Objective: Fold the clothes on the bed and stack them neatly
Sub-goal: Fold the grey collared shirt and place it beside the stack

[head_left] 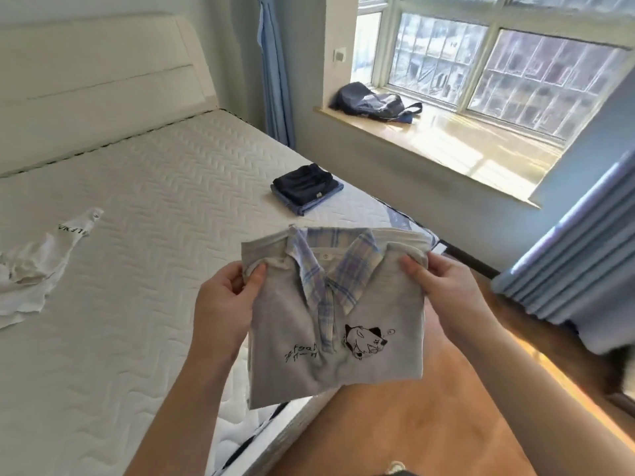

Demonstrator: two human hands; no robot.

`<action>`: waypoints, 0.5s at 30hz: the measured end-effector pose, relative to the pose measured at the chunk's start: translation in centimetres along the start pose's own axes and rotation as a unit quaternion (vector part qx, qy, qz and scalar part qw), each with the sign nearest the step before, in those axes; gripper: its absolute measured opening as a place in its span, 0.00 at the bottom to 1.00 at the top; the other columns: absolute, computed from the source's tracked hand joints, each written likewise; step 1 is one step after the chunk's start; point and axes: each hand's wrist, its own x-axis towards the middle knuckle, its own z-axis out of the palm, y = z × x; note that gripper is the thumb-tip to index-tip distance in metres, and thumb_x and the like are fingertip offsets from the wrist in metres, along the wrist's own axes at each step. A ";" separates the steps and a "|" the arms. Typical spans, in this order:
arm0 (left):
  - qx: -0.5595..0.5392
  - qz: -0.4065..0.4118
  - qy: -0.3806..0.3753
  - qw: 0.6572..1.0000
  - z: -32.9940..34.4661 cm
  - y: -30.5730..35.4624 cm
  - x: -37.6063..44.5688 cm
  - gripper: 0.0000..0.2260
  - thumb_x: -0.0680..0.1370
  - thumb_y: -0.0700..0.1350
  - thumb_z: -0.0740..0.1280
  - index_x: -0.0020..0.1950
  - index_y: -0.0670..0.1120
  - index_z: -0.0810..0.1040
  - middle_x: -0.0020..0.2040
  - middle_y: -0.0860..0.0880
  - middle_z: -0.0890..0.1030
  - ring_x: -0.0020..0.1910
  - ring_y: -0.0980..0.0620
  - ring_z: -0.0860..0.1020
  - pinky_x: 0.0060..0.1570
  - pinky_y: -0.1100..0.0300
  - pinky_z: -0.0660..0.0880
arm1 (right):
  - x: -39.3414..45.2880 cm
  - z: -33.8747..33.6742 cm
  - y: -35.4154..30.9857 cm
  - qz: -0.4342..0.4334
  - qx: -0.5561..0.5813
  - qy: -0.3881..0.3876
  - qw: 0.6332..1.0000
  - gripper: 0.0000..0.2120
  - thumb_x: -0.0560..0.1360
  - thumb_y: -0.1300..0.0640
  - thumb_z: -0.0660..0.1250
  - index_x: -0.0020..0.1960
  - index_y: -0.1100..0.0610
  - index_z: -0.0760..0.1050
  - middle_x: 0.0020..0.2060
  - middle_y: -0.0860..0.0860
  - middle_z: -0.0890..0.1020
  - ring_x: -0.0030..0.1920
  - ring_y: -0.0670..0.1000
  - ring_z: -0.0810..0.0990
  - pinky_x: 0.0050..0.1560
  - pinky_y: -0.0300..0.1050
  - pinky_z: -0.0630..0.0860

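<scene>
The folded grey shirt (336,314) is up in the air over the bed's (144,187) corner, left hand (226,304) and right hand (443,286) each pinching a top corner. The bottom hangs loose, so it could easily flop open on the way to the stack (307,188) nearby.

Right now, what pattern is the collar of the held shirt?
Blue and cream plaid collar on a grey shirt, clearest in the head view.

bare mattress (144,187) between white garment (31,269), folded stack (305,188)
</scene>
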 end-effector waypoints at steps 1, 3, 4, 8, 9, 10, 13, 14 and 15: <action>0.002 0.002 -0.017 1.000 1.1 0.3 -0.3 0.14 0.70 0.61 0.71 0.46 0.52 0.84 0.42 0.47 0.86 0.43 0.47 0.83 0.48 0.45 0.80 | -0.5 -1.3 0.1 0.001 0.020 0.007 1.000 0.08 0.71 0.49 0.74 0.49 0.49 0.85 0.47 0.51 0.87 0.48 0.48 0.85 0.44 0.38 0.80; 0.002 -0.002 -0.061 0.998 3.5 0.8 -1.2 0.13 0.70 0.59 0.73 0.47 0.52 0.85 0.44 0.49 0.86 0.45 0.48 0.84 0.47 0.50 0.80 | -1.5 -4.2 0.5 0.002 0.046 0.022 0.999 0.07 0.72 0.52 0.74 0.50 0.49 0.85 0.48 0.51 0.87 0.48 0.47 0.85 0.44 0.36 0.79; -0.003 -0.006 -0.083 0.997 4.9 1.0 -1.7 0.13 0.70 0.58 0.75 0.48 0.52 0.85 0.44 0.48 0.86 0.46 0.48 0.85 0.47 0.52 0.81 | -1.9 -5.7 0.7 0.003 0.053 0.029 0.998 0.07 0.72 0.53 0.74 0.50 0.50 0.85 0.48 0.51 0.87 0.48 0.47 0.85 0.44 0.36 0.79; -0.007 -0.017 -0.130 0.991 11.2 1.9 -3.6 0.12 0.70 0.54 0.75 0.48 0.49 0.85 0.46 0.46 0.86 0.45 0.49 0.84 0.48 0.53 0.81 | -3.2 -12.7 1.2 0.009 0.071 0.050 0.996 0.09 0.71 0.53 0.75 0.50 0.52 0.85 0.48 0.53 0.87 0.49 0.48 0.85 0.45 0.37 0.80; -0.007 -0.018 -0.134 0.991 13.0 2.1 -3.9 0.11 0.70 0.54 0.75 0.48 0.49 0.85 0.45 0.46 0.86 0.45 0.49 0.84 0.48 0.52 0.80 | -3.4 -14.7 1.1 0.009 0.077 0.056 0.995 0.09 0.71 0.53 0.75 0.51 0.52 0.85 0.49 0.53 0.86 0.49 0.49 0.85 0.45 0.37 0.80; -0.007 -0.019 -0.137 0.990 14.7 2.2 -4.3 0.11 0.71 0.53 0.76 0.48 0.49 0.85 0.45 0.45 0.86 0.45 0.49 0.84 0.49 0.51 0.80 | -3.6 -16.6 1.1 0.008 0.081 0.061 0.995 0.10 0.71 0.52 0.75 0.52 0.52 0.85 0.49 0.53 0.86 0.50 0.49 0.85 0.45 0.37 0.80; -0.001 -0.017 -0.150 0.988 19.7 2.8 -5.2 0.10 0.71 0.53 0.76 0.47 0.49 0.85 0.44 0.45 0.86 0.44 0.50 0.84 0.49 0.50 0.79 | -3.8 -21.9 1.2 0.008 0.076 0.080 0.994 0.13 0.70 0.50 0.75 0.53 0.53 0.84 0.50 0.53 0.86 0.51 0.51 0.85 0.46 0.37 0.80; 0.001 -0.016 -0.159 0.987 21.2 3.0 -5.4 0.10 0.71 0.52 0.76 0.47 0.49 0.85 0.44 0.45 0.86 0.43 0.50 0.84 0.48 0.51 0.79 | -3.7 -23.5 1.2 0.011 0.075 0.090 0.993 0.14 0.70 0.49 0.75 0.53 0.53 0.84 0.50 0.53 0.86 0.52 0.51 0.85 0.46 0.37 0.80; 0.003 -0.016 -0.167 0.986 22.6 3.2 -5.5 0.09 0.71 0.52 0.75 0.47 0.48 0.85 0.44 0.45 0.86 0.43 0.50 0.84 0.47 0.52 0.79 | -3.7 -24.9 1.3 0.015 0.077 0.100 0.992 0.14 0.70 0.49 0.75 0.53 0.53 0.84 0.50 0.53 0.86 0.52 0.51 0.85 0.46 0.37 0.80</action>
